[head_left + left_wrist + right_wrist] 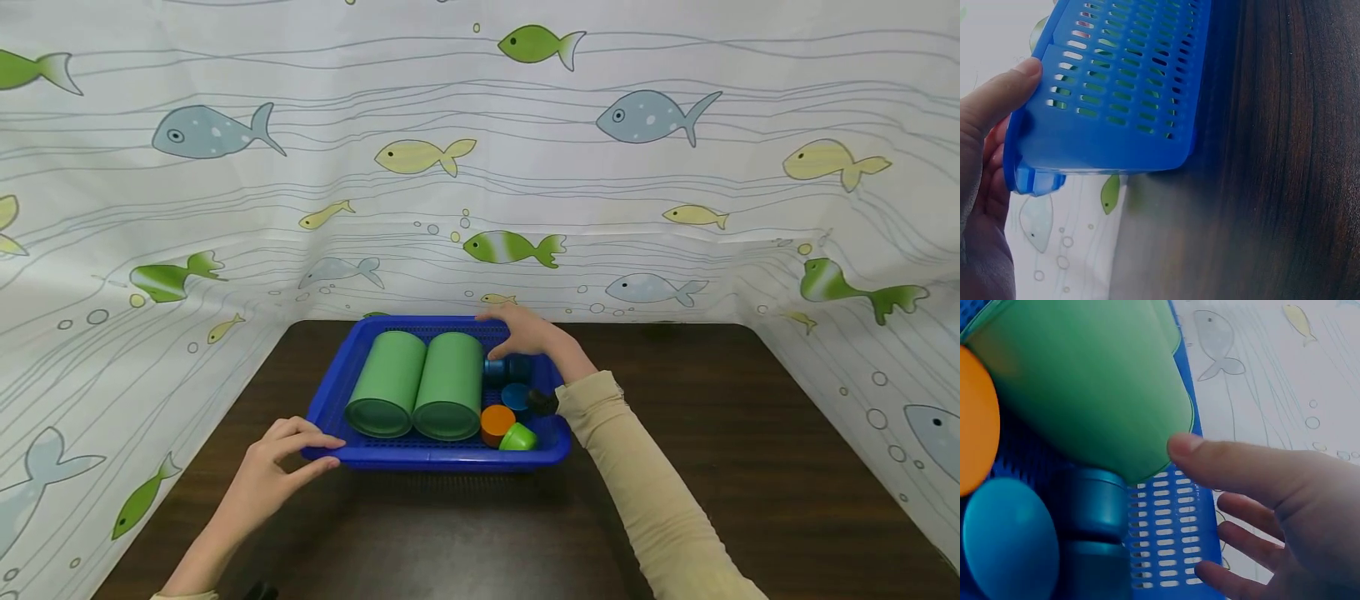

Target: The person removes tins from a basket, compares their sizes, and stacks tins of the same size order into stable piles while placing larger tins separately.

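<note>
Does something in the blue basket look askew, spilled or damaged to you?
Slightly askew, yes: the small lime-green cup sits tilted near the front right corner of the blue basket, while the orange piece beside it looks upright. I see no spill or damage.

In the basket (431,457), two cylinders (450,379) lie left of several items (497,423).

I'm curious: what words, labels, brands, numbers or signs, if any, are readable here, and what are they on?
None: no readable text, number or sign shows in any view.
The blue basket, the two green cylinders and the orange piece look plain on the sides that show.
The patterned sheet shows only drawn fish, bubbles and lines.
</note>
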### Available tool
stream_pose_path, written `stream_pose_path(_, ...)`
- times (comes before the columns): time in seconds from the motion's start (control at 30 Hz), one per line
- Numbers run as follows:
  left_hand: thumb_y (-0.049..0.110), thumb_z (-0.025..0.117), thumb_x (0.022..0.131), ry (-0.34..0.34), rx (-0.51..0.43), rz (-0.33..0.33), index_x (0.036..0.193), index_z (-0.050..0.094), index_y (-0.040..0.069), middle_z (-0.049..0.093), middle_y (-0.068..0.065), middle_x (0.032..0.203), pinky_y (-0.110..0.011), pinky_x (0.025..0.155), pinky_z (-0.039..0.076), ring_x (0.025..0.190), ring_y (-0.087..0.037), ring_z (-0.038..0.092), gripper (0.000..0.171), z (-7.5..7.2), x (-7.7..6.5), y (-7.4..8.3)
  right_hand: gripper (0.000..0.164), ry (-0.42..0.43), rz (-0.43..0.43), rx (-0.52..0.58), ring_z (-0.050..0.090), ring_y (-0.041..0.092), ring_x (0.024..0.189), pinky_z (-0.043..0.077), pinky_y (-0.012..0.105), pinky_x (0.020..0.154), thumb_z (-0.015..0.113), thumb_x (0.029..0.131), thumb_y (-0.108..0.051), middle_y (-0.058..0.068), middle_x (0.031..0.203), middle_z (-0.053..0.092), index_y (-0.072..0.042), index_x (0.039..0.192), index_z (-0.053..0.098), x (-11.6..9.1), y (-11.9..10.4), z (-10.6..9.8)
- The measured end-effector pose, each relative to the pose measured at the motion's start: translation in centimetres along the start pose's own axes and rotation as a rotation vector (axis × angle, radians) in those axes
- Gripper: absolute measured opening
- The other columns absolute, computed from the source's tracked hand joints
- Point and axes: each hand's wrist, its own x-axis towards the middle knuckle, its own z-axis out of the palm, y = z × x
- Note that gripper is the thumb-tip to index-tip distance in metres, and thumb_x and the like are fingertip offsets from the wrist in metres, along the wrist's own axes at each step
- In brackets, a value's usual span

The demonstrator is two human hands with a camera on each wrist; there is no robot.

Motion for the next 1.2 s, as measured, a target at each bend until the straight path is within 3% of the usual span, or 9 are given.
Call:
stream_pose_path(0.17, -0.002, 0.088, 0.063, -0.002, -0.011, 0.002, 0.095, 0.077, 0.024, 0.061, 0.022, 0.092, -0.012, 0.077, 0.039, 0.092, 0.003, 0.048, 0.043, 0.1, 0.1, 0.0, 0.06, 0.048, 0.005, 0.081, 0.042, 0.035, 0.139, 0.038, 0.05, 0.113, 0.074, 0.089, -0.013, 0.016, 0.15, 0.044, -0.008, 0.143, 0.05, -0.2, 0.2, 0.9)
stream_pose_path(0.27, -0.002, 0.088, 0.063, -0.01, -0.013, 0.006, 0.095, 0.078, 0.023, 0.061, 0.022, 0.092, -0.012, 0.078, 0.039, 0.093, 0.003, 0.048, 0.042, 0.0, 0.1, -0.1, 0.057, 0.036, 0.022, 0.097, 0.046, 0.035, 0.136, 0.04, 0.048, 0.112, 0.073, 0.09, -0.015, 0.016, 0.148, 0.047, -0.006, 0.142, 0.052, -0.2, 0.4, 1.4)
stream_pose_path(0.47, -0.003, 0.087, 0.063, -0.041, 0.005, 0.025, 0.097, 0.077, 0.027, 0.061, 0.022, 0.092, -0.011, 0.078, 0.04, 0.093, 0.004, 0.049, 0.046, -0.4, 0.2, -0.5, 0.056, -0.016, 0.103, 0.053, 0.051, 0.032, 0.134, 0.042, 0.046, 0.111, 0.074, 0.09, -0.021, 0.013, 0.145, 0.054, -0.009, 0.14, 0.053, -0.2, 1.1, 2.3)
stream_pose_path(0.73, -0.002, 0.087, 0.063, -0.05, 0.017, 0.043, 0.097, 0.077, 0.027, 0.061, 0.021, 0.091, -0.012, 0.075, 0.041, 0.092, 0.004, 0.049, 0.046, -0.6, 0.3, -0.6, 0.052, -0.048, 0.118, -0.013, 0.056, 0.03, 0.127, 0.046, 0.043, 0.107, 0.076, 0.087, -0.017, 0.012, 0.137, 0.061, -0.008, 0.135, 0.059, 0.3, 1.4, 2.6)
stream_pose_path(1.2, -0.003, 0.087, 0.064, -0.024, -0.006, -0.013, 0.097, 0.077, 0.026, 0.061, 0.019, 0.09, -0.012, 0.078, 0.039, 0.092, 0.002, 0.048, 0.045, -0.2, 0.1, -0.1, 0.062, -0.168, 0.191, -0.133, 0.053, 0.03, 0.125, 0.046, 0.045, 0.105, 0.079, 0.084, -0.023, 0.012, 0.14, 0.057, -0.012, 0.14, 0.055, 1.0, 1.5, 3.7)
